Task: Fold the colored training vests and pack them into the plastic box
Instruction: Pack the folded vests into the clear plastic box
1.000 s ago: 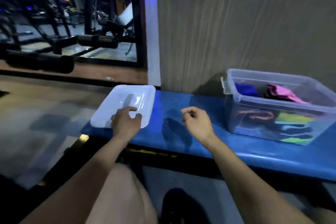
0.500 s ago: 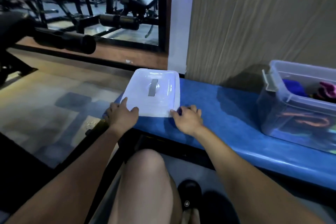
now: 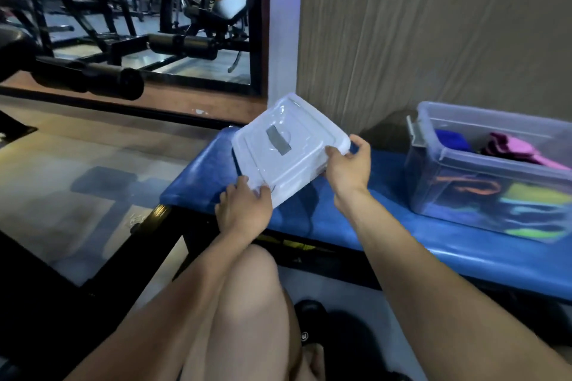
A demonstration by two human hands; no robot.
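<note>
Two hands carry one translucent lid (image 3: 289,148) tilted above the blue bench (image 3: 387,226), clear of its pad. At the lid's near corner the left hand (image 3: 244,210) clamps the rim, thumb on top and fingers under; at the far-right corner the right hand (image 3: 348,168) pinches the edge the same way. Opposite-corner holds likely steady the lid for closing. Right of the right hand, well apart, stands one open plastic box (image 3: 433,182) on the bench, with folded training vests (image 3: 526,204) stacked inside; several colours show, exact count unclear.
</note>
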